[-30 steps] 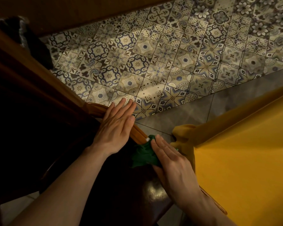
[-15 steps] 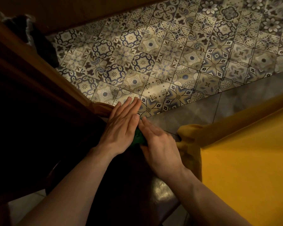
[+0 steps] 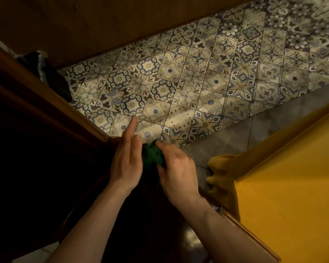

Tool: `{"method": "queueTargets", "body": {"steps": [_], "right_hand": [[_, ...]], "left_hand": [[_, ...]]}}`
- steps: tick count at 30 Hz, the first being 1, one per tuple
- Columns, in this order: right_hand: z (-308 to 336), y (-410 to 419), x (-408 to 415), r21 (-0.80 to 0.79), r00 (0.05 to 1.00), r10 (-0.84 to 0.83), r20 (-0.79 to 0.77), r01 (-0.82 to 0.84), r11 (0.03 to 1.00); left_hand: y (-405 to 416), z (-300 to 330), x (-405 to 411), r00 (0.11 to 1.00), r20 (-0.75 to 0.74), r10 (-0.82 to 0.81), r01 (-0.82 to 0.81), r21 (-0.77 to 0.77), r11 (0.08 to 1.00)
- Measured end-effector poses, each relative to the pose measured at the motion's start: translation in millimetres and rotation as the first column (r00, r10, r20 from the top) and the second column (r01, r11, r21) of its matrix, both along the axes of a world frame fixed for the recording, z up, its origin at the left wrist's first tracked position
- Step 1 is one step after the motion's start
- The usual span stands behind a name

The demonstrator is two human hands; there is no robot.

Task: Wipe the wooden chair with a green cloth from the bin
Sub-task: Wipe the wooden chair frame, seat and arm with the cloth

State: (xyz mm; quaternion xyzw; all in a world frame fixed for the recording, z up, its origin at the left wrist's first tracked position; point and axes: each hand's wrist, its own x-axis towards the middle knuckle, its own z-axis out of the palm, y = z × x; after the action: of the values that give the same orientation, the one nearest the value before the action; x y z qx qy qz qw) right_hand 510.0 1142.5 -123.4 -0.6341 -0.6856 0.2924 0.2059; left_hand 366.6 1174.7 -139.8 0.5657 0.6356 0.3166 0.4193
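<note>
A bunched green cloth [image 3: 152,155] lies at the far rim of the dark wooden chair [image 3: 190,242], low in the middle of the head view. My right hand [image 3: 176,170] grips the cloth from the right, fingers curled over it. Just left of the cloth, my left hand [image 3: 126,158] stands edge-on with straight fingers raised over the chair's rim, holding nothing. Most of the chair seat is in deep shadow.
A table under a yellow cloth [image 3: 292,186] fills the right side, its corner close to my right wrist. A dark wooden frame [image 3: 46,107] runs along the left. Patterned floor tiles [image 3: 198,82] lie beyond, with a dark bundle [image 3: 46,73] at the left.
My right hand slid the cloth from the seat's right side up to the far rim beside my left hand. My left hand lifted from flat on the rim to edge-on.
</note>
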Motion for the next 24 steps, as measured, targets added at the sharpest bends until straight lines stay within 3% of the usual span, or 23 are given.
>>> {"method": "queueTargets", "body": {"steps": [5,10,13,19,24], "right_hand": [[25,15,17,0.138,0.963,-0.254,-0.094,0.265,0.954],[47,-1,58,0.217,0.934,-0.348,-0.081,0.357,0.908],[56,-28,80,0.218,0.937,-0.343,-0.064,0.348,0.912],[65,-103,119,0.198,0.932,-0.361,-0.016,0.357,0.913],[50,-169,142,0.128,0.959,-0.205,0.194,0.182,0.975]], "left_hand": [[-25,20,-8,1.0,-0.027,-0.009,0.009,0.019,1.0],[-56,30,-1,0.982,-0.169,-0.085,0.07,-0.092,0.993],[-80,33,12,0.936,-0.286,-0.205,0.181,-0.109,0.977],[-116,35,51,0.757,-0.495,-0.426,0.462,-0.055,0.885],[-133,26,93,0.615,-0.58,-0.534,0.648,-0.014,0.762]]}}
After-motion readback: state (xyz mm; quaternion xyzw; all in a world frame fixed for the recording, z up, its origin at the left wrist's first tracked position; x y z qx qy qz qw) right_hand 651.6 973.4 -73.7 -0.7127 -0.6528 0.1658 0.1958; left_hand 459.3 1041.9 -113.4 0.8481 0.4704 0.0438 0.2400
